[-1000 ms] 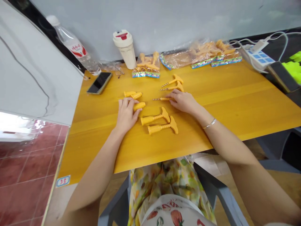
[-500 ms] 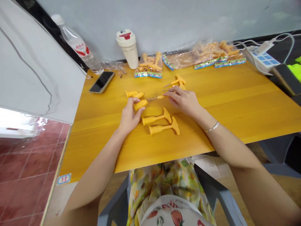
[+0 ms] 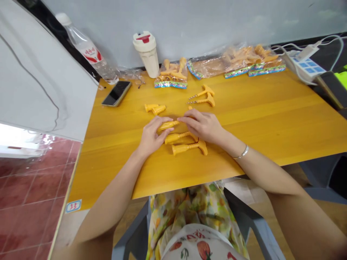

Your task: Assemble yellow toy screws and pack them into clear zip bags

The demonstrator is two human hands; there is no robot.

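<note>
My left hand (image 3: 151,136) pinches a yellow ribbed cap (image 3: 168,125) over the wooden table (image 3: 265,119). My right hand (image 3: 204,125) grips the handle end of the same corkscrew, whose spiral now sits inside the cap. Just below my hands lie two capped yellow corkscrews (image 3: 187,142). Two bare corkscrews (image 3: 202,96) with metal spirals lie beyond my right hand. Two loose yellow caps (image 3: 155,108) rest beyond my left hand.
At the back stand a white tumbler (image 3: 146,54), a water bottle (image 3: 86,48) and a phone (image 3: 116,93). Plastic bags of yellow corkscrews (image 3: 171,74) and more bags (image 3: 238,61) line the wall. A power strip (image 3: 305,64) sits far right.
My left hand picked up a cap and my right a bare corkscrew. The two came together and the spiral slid into the cap, then both hands moved nearer to me.
</note>
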